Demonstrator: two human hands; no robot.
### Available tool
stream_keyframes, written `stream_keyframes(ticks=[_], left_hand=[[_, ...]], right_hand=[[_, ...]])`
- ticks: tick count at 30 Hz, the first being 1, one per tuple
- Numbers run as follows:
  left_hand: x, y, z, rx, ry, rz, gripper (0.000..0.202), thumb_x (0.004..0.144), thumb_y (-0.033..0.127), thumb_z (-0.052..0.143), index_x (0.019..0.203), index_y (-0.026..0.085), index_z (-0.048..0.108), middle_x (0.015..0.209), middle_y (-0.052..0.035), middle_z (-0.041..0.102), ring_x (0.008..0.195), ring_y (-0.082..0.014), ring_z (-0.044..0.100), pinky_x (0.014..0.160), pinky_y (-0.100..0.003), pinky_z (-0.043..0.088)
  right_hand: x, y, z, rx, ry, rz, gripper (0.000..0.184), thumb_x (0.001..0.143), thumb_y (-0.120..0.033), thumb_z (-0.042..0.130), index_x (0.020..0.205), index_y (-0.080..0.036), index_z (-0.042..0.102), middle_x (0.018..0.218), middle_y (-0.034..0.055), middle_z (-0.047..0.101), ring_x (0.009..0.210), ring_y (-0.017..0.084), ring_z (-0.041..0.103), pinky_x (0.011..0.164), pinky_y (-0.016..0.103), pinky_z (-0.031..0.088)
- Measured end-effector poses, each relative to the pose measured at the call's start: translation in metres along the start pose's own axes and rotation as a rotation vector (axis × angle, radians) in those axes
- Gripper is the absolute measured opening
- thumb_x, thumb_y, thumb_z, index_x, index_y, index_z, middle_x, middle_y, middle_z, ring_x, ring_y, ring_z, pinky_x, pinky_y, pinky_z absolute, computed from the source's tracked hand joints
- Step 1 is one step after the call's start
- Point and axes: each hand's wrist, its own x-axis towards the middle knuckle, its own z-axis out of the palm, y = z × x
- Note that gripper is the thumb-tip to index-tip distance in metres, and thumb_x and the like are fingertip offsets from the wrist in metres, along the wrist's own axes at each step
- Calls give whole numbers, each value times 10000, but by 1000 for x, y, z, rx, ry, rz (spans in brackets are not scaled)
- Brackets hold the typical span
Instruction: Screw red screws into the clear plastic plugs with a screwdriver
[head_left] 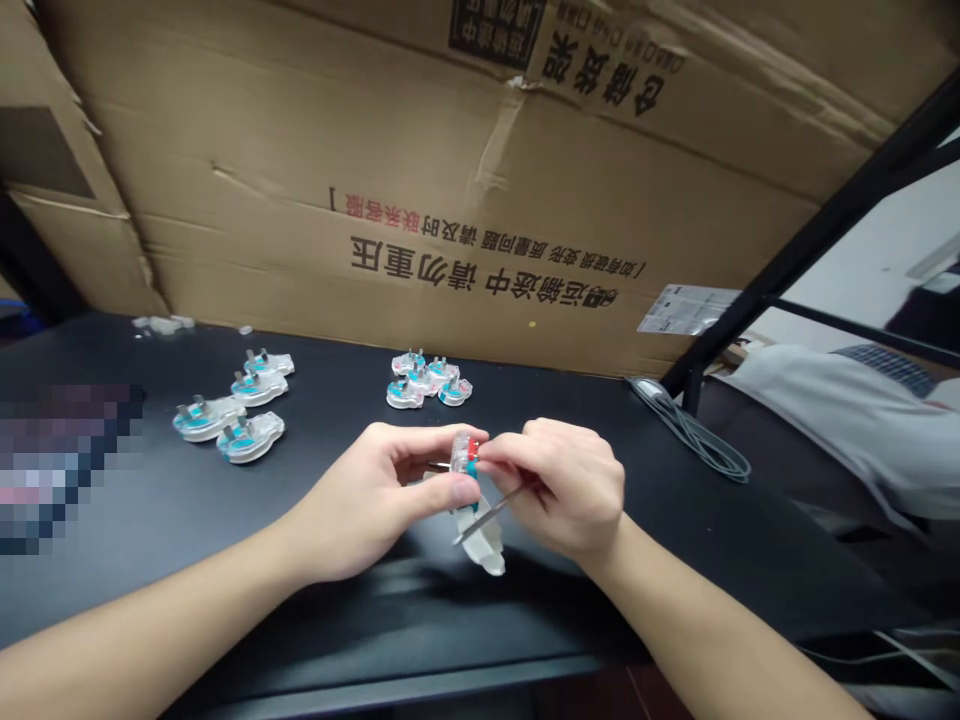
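A clear plastic plug [463, 456] with red and teal parts inside is up between my two hands, just above the black tabletop [157, 570]. My left hand [360, 500] has it clamped, with the fingers curled over its far side and the thumb pressed on its near face. My right hand [562, 490] is right up against the plug, its fingers closed together in a pinch on a thin steel tool [487, 516]. The tool's shaft slants down and away to the left across the plug's near side, and I can't tell whether its tip touches the plug. Just below the plug, a clear plastic shell [484, 545] hangs down, touching it and resting between my hands.

Beyond the plug and slightly left, a tight cluster of similar plugs [426, 380] lies on the table. Further left of the plug is a second, looser group of plugs [232, 402], with metal pins showing, and small clear plastic pieces [161, 325] lie past them. To the right of the plug, a coiled grey cable [694, 435] lies near a black metal frame [795, 245]. A large printed cardboard box [480, 170] stands along the table's far edge, well behind the plug.
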Motion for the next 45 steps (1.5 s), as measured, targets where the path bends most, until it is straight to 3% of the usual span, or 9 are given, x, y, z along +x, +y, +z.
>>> stream_keyframes(ticks=[5, 9, 12, 16, 23, 39, 45], left_hand=[[1, -1, 0, 40, 29, 16, 279, 921, 313, 648, 1183, 255, 722, 1085, -10, 731, 1065, -222, 642, 943, -293, 493], [1, -6, -1, 159, 146, 56, 354, 959, 380, 581, 1285, 256, 643, 1187, -35, 700, 1057, -219, 642, 965, -327, 496], [-1, -9, -3, 176, 221, 74, 390, 990, 419, 513, 1330, 243, 590, 1300, -54, 647, 1132, -215, 622, 1003, -318, 481], [-2, -13, -5, 153, 279, 126, 356, 1001, 402, 504, 1316, 260, 590, 1365, -40, 605, 1183, -204, 597, 1025, -287, 456], [-2, -16, -5, 31, 282, 153, 307, 999, 386, 518, 1257, 252, 616, 1335, -44, 621, 1170, -218, 611, 1022, -311, 476], [-1, -15, -5, 0, 283, 118, 342, 985, 398, 537, 1269, 226, 619, 1262, -50, 654, 1036, -191, 659, 945, -281, 506], [-1, -8, -6, 271, 379, 154, 368, 979, 390, 531, 1287, 206, 615, 1220, -57, 678, 1100, -217, 628, 945, -292, 491]], right_hand=[[0, -1, 2, -52, -54, 12, 81, 962, -194, 538, 925, -176, 608, 660, 7, 668, 493, 108, 500, 518, 256, 386], [0, 3, -2, 35, -76, 164, 136, 972, -284, 508, 1025, -184, 584, 750, 19, 655, 585, 124, 559, 548, 249, 445], [4, 9, -10, -9, -123, 227, 191, 983, -242, 460, 871, -179, 602, 706, 26, 603, 621, 139, 543, 573, 270, 441], [7, 15, -19, -97, -85, 214, 192, 903, -154, 571, 717, -171, 617, 662, 39, 616, 624, 151, 544, 597, 292, 451], [7, 12, -17, -125, -61, 207, 178, 874, -161, 597, 705, -182, 647, 660, 39, 634, 607, 154, 557, 576, 301, 465], [7, 12, -16, -104, -81, 240, 190, 878, -164, 603, 707, -174, 682, 660, 41, 652, 603, 147, 572, 569, 301, 483], [7, 12, -16, -188, -30, 194, 103, 853, -159, 657, 786, -198, 726, 717, 33, 646, 635, 146, 602, 576, 293, 509]])
